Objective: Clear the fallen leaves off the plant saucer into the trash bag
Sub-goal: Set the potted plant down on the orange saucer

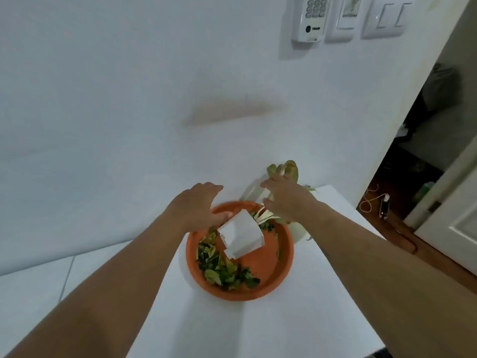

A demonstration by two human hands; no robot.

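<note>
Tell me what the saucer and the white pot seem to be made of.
Saucer: looks like terracotta-coloured plastic or glazed clay; even orange colour with a smooth, slightly shiny rim. Which of the two, the picture cannot settle.
White pot: probably plastic or glazed ceramic; flat, uniformly white faces with sharp, straight edges and no visible grain.

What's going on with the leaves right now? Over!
Left hand and right hand open, reaching the white pot. Leaves still on orange saucer. Tilted pot sits among them. No trash bag seen.
</note>
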